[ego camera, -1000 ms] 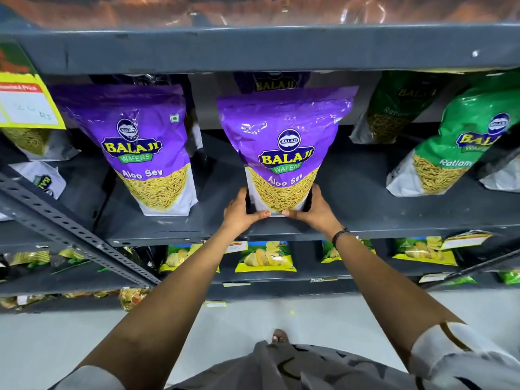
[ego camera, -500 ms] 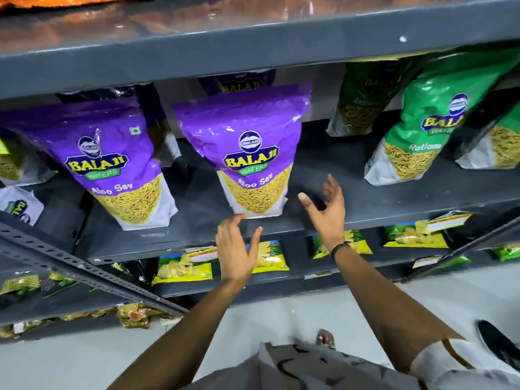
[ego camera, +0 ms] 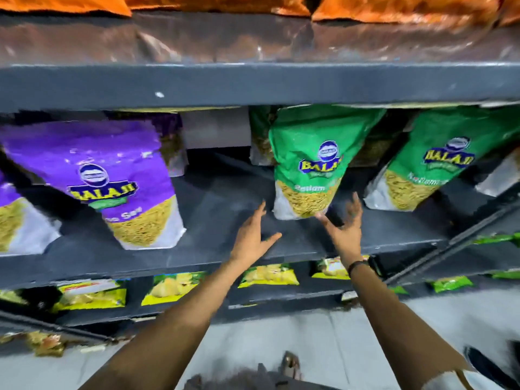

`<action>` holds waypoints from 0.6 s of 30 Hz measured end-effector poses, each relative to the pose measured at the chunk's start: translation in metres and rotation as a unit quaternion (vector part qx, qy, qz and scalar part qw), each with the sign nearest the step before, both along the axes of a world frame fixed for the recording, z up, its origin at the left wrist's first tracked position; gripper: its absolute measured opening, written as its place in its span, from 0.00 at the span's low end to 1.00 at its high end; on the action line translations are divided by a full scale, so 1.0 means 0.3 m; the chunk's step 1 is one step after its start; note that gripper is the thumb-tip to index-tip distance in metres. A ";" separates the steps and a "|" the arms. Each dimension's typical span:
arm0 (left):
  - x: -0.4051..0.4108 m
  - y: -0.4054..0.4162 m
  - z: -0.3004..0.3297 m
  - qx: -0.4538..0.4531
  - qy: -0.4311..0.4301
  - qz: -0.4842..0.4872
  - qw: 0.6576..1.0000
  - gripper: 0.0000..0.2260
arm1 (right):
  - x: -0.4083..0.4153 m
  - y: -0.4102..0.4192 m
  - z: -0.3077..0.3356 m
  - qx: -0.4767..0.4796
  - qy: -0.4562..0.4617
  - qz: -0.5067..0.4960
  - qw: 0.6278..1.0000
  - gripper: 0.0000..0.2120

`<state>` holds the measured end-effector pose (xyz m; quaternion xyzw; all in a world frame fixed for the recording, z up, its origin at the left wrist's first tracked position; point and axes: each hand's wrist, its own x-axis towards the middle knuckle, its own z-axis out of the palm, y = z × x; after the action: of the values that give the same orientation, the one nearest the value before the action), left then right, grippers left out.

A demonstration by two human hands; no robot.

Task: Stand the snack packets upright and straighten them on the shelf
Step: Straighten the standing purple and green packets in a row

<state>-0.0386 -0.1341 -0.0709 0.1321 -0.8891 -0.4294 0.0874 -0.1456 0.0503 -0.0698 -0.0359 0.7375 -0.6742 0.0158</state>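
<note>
Head view. We see the left hand [ego camera: 253,237] spread, fingers apart, palm turned inward, holding nothing; it sits over the bare front part of the dark grey shelf [ego camera: 213,257]. The right hand [ego camera: 344,228] is likewise spread and empty, its fingers blurred. Between and just beyond the two hands stands the green snack packet [ego camera: 312,164], upright on the shelf with its top leaning slightly left. Its lower left corner lies just beyond the left fingertips; we cannot tell whether they touch. The right hand's thumb [ego camera: 323,219] reaches the packet's lower right corner, and contact there is uncertain because of blur. A second green packet [ego camera: 427,167] stands to the right, tilted with its top toward the right. To the left, well apart from both hands, a purple packet [ego camera: 118,187] stands near the shelf's front edge, tilted. A dark wristband [ego camera: 363,266] circles the right wrist. Yellow packets [ego camera: 267,277] lie on the lower shelf beneath the forearms, and orange packets [ego camera: 394,8] line the shelf above.
</note>
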 end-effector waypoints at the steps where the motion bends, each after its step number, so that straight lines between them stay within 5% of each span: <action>1: -0.040 0.026 0.002 0.011 -0.002 0.013 1.000 0.38 | -0.047 0.026 0.006 0.015 0.000 0.045 0.999 0.44; 6: -0.128 0.061 0.010 0.070 0.000 0.068 0.995 0.33 | -0.142 0.031 0.034 0.092 0.007 0.205 0.974 0.39; 18: -0.061 0.044 0.011 0.079 0.011 0.133 0.988 0.27 | -0.068 -0.014 0.045 0.089 0.017 0.232 0.969 0.38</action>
<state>-0.0570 -0.1210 -0.0676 0.2513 -0.8260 -0.4841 0.1426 -0.1659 0.0461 -0.0563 -0.2158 0.7661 -0.5835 0.1618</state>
